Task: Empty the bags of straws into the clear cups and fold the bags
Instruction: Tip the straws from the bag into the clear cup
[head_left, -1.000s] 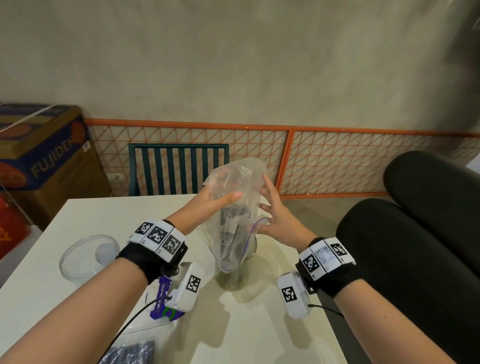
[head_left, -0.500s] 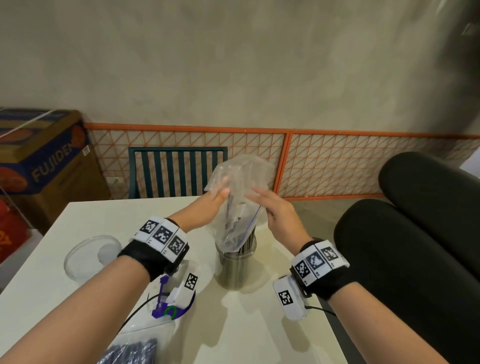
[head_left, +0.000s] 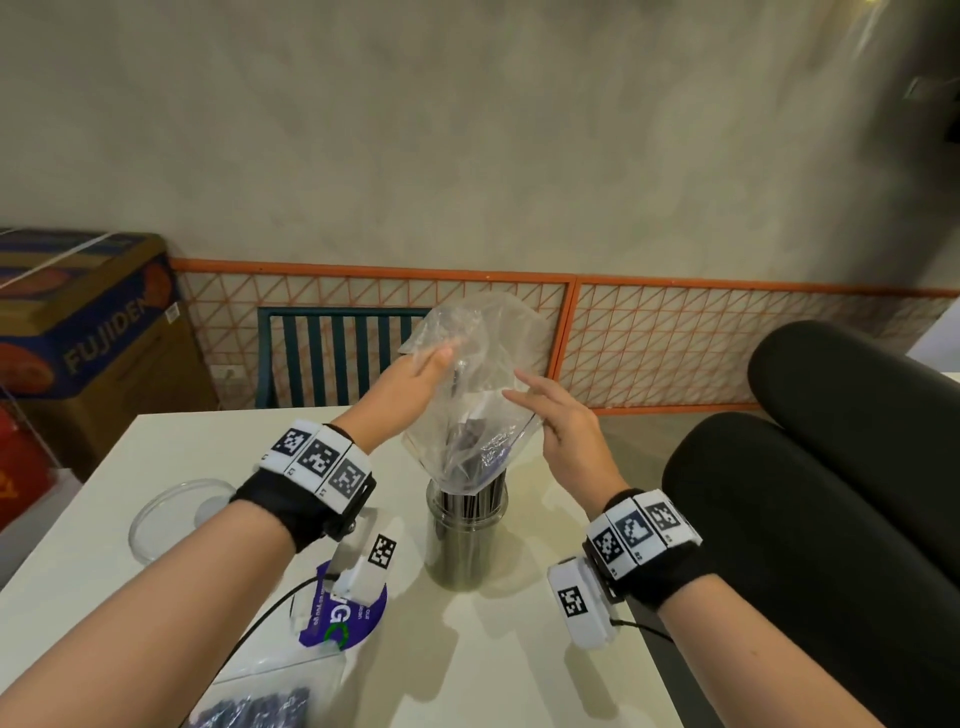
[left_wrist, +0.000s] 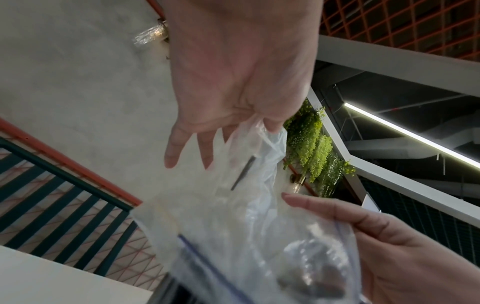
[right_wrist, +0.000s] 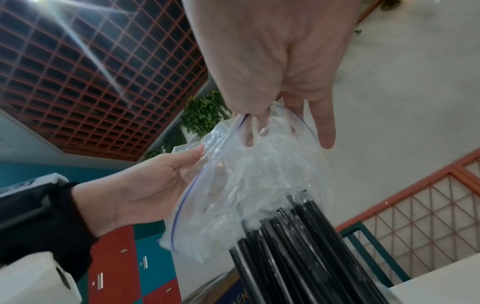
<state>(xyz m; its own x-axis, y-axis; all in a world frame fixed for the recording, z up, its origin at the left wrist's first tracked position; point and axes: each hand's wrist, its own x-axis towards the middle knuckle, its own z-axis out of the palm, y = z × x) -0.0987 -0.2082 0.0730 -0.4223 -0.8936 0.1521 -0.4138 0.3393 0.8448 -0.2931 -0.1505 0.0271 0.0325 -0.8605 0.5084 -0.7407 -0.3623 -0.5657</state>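
Table (head_left: 493, 649): both hands pinching upended bag (head_left: 478, 395).

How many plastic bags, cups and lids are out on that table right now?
Plastic bags: 2, the held bag and the full bag
Clear cups: 1, the cup of straws
Clear lids: 1, the lid
Total: 4

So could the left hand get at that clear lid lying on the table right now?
Probably not right away: the left hand is busy pinching the bag above the cup. Nothing blocks the lid.
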